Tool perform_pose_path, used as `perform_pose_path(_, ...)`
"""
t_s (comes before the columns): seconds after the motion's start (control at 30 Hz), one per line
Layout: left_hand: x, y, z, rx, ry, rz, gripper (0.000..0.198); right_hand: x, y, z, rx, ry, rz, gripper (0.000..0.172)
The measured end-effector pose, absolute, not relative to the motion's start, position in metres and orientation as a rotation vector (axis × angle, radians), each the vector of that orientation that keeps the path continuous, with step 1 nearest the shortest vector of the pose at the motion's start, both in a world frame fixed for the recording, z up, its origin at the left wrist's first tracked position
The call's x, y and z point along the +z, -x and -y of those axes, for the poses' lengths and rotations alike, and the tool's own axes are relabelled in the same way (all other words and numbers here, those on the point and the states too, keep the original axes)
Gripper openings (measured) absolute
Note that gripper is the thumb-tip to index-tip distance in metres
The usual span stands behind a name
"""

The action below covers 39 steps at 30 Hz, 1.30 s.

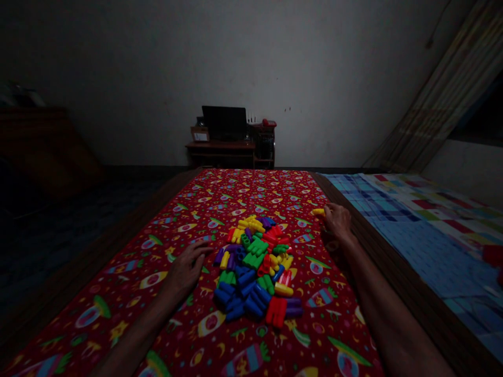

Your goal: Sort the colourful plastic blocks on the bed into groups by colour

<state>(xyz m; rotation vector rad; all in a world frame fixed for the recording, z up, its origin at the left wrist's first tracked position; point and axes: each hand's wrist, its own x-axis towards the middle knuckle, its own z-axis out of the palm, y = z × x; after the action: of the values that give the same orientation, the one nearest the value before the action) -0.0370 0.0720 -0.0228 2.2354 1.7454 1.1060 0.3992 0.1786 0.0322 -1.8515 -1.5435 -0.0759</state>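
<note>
The small yellow plastic block (pixel 318 212) is pinched, best firmly, in the right hand (pixel 337 221); the left hand (pixel 187 268) grip is spread flat beside the colourful plastic block pile (pixel 255 267)

Dim home bedroom: patterned mattress (pixel 251 209), checked bedding (pixel 412 220), small desk (pixel 231 146) with monitor (pixel 225 122).

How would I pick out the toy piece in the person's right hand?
Start at the red patterned bedsheet with a heap of plastic blocks. Near its right edge the right hand pinches a yellow block, the only one outside the heap.
</note>
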Motion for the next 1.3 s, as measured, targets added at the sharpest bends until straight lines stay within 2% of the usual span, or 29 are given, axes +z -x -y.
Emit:
perform_pose_path(0.07,-0.022,0.037,-0.071,1.087,-2.237,-1.749,0.037,0.04,-0.379,-0.176,0.006,1.7,1.593,0.037)
perform_pose_path(0.2,-0.02,0.036,-0.07,1.078,-2.243,-1.751,0.036,0.045,-0.313,-0.163,0.465,1.288,1.909,0.031)
perform_pose_path(0.27,-0.02,0.036,-0.071,1.073,-2.245,-1.747,0.036,0.04,-0.282,-0.153,0.502,1.132,2.089,0.032)
perform_pose_path(0.33,-0.022,0.037,-0.071,1.071,-2.244,-1.746,0.036,0.033,-0.261,-0.145,0.391,1.074,2.214,0.031)
perform_pose_path(0.47,-0.023,0.038,-0.072,1.073,-2.244,-1.74,0.036,0.028,-0.252,-0.142,0.221,1.149,2.25,0.014)
perform_pose_path(0.63,-0.024,0.039,-0.073,1.077,-2.244,-1.732,0.035,0.04,-0.286,-0.16,0.348,1.243,1.965,0.024)
perform_pose_path(0.9,-0.023,0.038,-0.073,1.078,-2.234,-1.733,0.035,0.027,-0.377,-0.186,0.234,1.713,1.673,0.033)
perform_pose_path(1.0,-0.021,0.037,-0.071,1.07,-2.234,-1.739,0.035,0.027,-0.396,-0.185,0.067,1.876,1.566,0.035)
perform_pose_path(1.1,-0.02,0.036,-0.07,1.077,-2.226,-1.753,0.035,0.04,-0.393,-0.182,-0.067,1.814,1.467,0.038)
perform_pose_path(1.17,-0.02,0.035,-0.07,1.079,-2.224,-1.754,0.034,0.051,-0.376,-0.179,0.04,1.658,1.49,0.035)
perform_pose_path(1.3,-0.021,0.035,-0.071,1.079,-2.225,-1.754,0.036,0.064,-0.312,-0.174,0.595,1.306,1.696,0.033)
